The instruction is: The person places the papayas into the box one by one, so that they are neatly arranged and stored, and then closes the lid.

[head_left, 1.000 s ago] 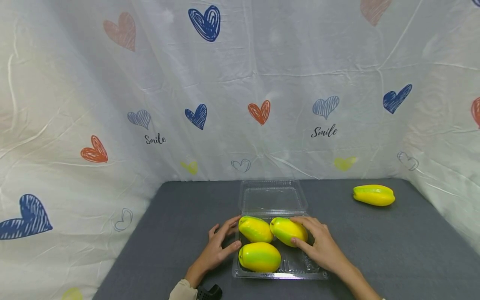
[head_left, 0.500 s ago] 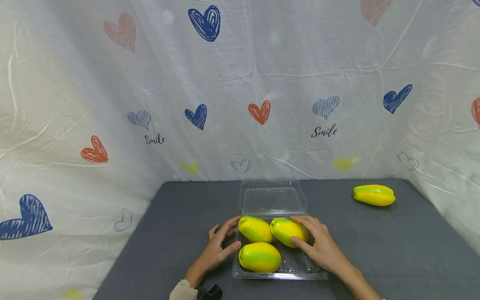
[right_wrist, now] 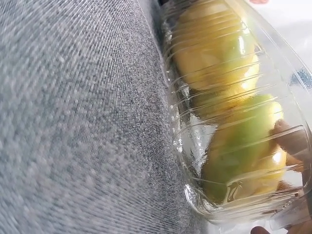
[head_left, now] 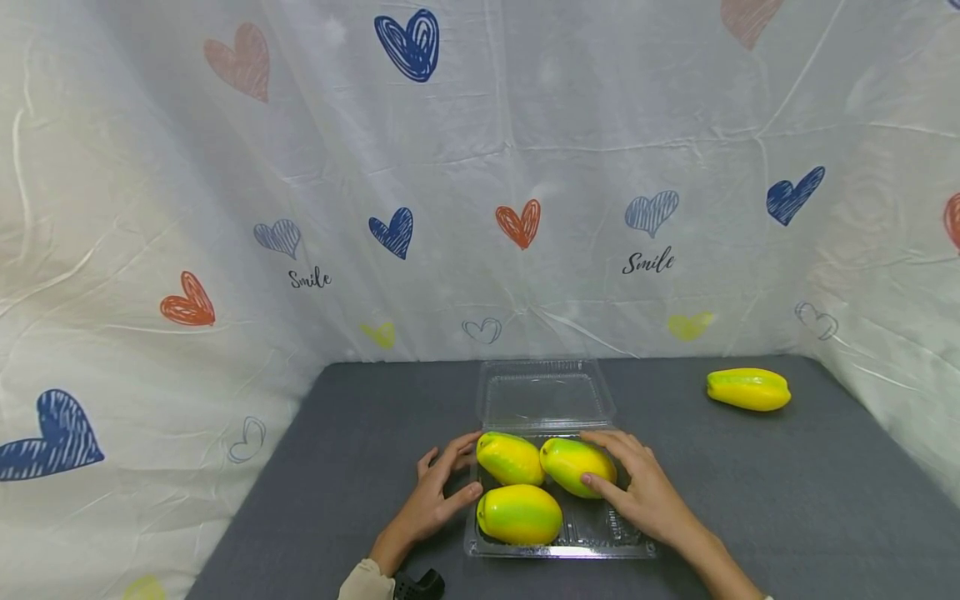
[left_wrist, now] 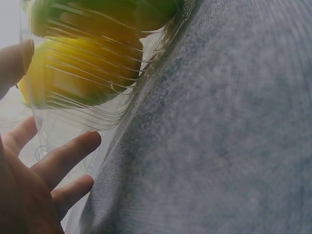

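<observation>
An open clear plastic clamshell container [head_left: 592, 533] lies on the table with three yellow-green papayas in its base. My right hand [head_left: 645, 492] grips the back right papaya [head_left: 573, 467], thumb on its near side and fingers over its far side. In the right wrist view, fingertips [right_wrist: 290, 139] show beside that fruit through the clear wall. The back left papaya [head_left: 510, 458] and the front left papaya [head_left: 520, 515] lie beside it. My left hand [head_left: 435, 498] rests at the container's left edge, fingers spread, with the thumb [left_wrist: 19, 61] at the rim in the left wrist view.
Another papaya [head_left: 748, 389] lies at the back right of the grey table [head_left: 360, 450]. Behind the base, the container's clear lid [head_left: 546, 396] is folded back flat. A white curtain [head_left: 450, 150] printed with hearts hangs around the table.
The papaya under my right hand has shifted very slightly towards me. My left hand and the other fruits stay where they were.
</observation>
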`<state>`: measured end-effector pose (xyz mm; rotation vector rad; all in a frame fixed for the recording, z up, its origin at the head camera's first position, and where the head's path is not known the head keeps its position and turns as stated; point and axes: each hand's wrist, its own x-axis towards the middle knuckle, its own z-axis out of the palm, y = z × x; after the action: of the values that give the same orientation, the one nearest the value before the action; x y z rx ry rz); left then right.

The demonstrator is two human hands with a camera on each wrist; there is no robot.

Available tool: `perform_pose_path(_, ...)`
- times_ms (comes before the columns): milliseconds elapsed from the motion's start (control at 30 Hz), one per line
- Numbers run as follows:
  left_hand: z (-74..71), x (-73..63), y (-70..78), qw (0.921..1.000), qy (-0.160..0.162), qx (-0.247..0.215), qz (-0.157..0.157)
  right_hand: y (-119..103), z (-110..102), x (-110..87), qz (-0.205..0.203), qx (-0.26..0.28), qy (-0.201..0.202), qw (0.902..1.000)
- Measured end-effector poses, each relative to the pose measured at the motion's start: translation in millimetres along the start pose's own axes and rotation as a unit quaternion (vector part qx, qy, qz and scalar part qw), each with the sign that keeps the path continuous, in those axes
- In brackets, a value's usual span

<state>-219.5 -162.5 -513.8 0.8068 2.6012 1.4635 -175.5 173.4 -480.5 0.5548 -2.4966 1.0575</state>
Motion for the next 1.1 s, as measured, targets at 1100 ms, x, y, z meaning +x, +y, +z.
perform_pose_path(1100, -0.1, 0.1, -0.4, 1.0000, -0.004, -0.003, 0.006, -7.9, 5.2, 1.0, 0.036, -0.009, 0.043, 0.9984)
